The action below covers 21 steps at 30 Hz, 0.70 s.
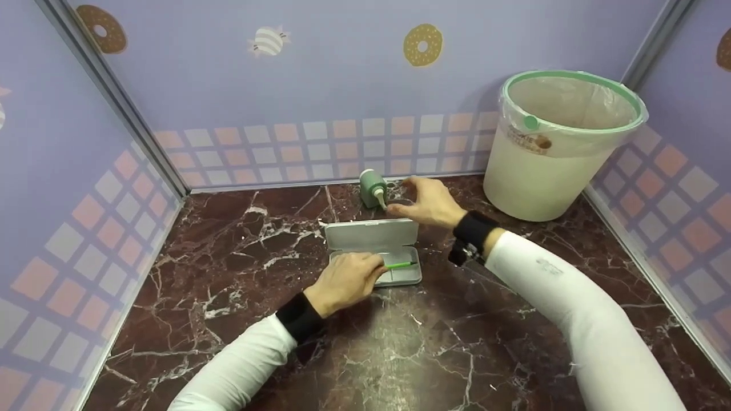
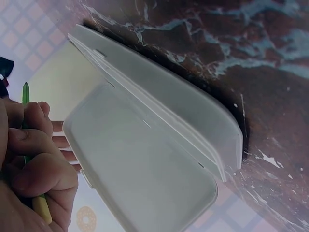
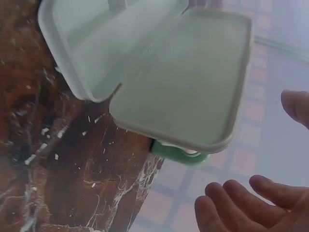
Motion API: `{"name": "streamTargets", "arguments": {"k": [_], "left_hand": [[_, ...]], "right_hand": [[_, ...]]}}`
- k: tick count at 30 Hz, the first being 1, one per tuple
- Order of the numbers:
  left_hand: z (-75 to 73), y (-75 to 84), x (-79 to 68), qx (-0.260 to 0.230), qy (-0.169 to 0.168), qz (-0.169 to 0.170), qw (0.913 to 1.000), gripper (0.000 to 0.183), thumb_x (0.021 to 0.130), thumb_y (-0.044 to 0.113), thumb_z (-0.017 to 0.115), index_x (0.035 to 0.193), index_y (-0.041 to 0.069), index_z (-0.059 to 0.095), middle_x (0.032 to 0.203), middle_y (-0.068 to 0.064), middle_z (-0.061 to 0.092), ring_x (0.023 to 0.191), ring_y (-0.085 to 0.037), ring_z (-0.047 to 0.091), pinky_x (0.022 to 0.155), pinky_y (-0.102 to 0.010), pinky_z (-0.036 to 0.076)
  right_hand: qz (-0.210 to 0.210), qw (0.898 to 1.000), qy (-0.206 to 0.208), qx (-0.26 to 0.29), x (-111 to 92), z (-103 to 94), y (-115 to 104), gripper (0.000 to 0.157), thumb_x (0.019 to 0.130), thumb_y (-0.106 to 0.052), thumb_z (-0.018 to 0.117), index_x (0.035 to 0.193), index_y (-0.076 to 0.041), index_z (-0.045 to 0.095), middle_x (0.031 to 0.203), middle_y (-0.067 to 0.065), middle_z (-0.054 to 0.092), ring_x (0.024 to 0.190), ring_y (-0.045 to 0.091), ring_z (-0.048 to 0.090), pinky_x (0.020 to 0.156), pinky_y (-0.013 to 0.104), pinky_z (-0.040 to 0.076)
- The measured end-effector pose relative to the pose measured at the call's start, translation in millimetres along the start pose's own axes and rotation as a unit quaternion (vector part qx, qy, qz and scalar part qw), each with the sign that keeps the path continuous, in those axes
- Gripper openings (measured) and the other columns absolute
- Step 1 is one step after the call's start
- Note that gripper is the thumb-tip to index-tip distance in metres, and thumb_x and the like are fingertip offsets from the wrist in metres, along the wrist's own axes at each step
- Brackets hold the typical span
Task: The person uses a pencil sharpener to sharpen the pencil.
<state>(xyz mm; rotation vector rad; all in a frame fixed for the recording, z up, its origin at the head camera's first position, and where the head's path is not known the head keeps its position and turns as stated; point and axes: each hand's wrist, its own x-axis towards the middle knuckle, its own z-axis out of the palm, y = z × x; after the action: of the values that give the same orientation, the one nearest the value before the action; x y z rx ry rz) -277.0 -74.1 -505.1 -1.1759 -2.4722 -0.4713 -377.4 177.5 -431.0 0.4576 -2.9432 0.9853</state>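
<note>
A pale grey pencil case (image 1: 412,276) lies on the table with its lid (image 1: 371,235) raised. My left hand (image 1: 346,279) is over the case's left part and pinches a slim green pencil (image 1: 402,265). Its dark tip points right over the tray; a yellow end shows in the left wrist view. My right hand (image 1: 429,202) holds nothing, its fingers spread and bent beyond the lid's right corner. Near those fingertips stands a small green object (image 1: 372,187) with a white top and a pale jutting part; in the right wrist view the lid partly hides it.
A large white bin (image 1: 542,171) with a green rim and a plastic liner stands at the back right. Patterned walls (image 1: 320,97) enclose the dark red marbled table (image 1: 228,285) at the back and sides. Small pale specks lie on the tabletop.
</note>
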Motion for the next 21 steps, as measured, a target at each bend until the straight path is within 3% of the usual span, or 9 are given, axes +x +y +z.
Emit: {"name": "streamTargets", "arguments": {"k": [8, 18, 21], "left_hand": [[-0.9, -0.9, -2.3, -0.002, -0.016, -0.006, 0.9998, 0.024, 0.113, 0.028, 0.066, 0.094, 0.013, 0.069, 0.079, 0.000, 0.073, 0.068, -0.021, 0.075, 0.066, -0.039, 0.065], [0.5, -2.4, -6.1, -0.009, -0.027, -0.006, 0.9996, 0.025, 0.112, 0.026, 0.066, 0.092, 0.012, 0.068, 0.077, 0.000, 0.072, 0.064, -0.019, 0.071, 0.063, -0.037, 0.064], [1.2, -2.6, -7.0, -0.012, -0.026, -0.011, 0.9995, 0.025, 0.112, 0.026, 0.067, 0.091, 0.013, 0.068, 0.076, 0.001, 0.071, 0.064, -0.018, 0.070, 0.064, -0.037, 0.063]], "right_hand": [[0.065, 0.997, -0.028, -0.026, 39.7, 11.8, -2.6, 0.088, 0.094, -0.056, 0.084, 0.153, 0.003, 0.058, 0.138, 0.024, 0.074, 0.126, 0.040, 0.071, 0.113, 0.055, 0.059], [0.101, 0.991, -0.063, -0.053, 79.0, 6.0, -14.2, 0.090, 0.094, -0.061, 0.082, 0.149, 0.007, 0.060, 0.151, 0.030, 0.067, 0.139, 0.045, 0.067, 0.118, 0.054, 0.058], [0.112, 0.990, -0.064, -0.051, 88.8, 6.9, -18.3, 0.086, 0.094, -0.061, 0.082, 0.142, 0.008, 0.063, 0.146, 0.029, 0.069, 0.132, 0.043, 0.070, 0.113, 0.051, 0.061]]}}
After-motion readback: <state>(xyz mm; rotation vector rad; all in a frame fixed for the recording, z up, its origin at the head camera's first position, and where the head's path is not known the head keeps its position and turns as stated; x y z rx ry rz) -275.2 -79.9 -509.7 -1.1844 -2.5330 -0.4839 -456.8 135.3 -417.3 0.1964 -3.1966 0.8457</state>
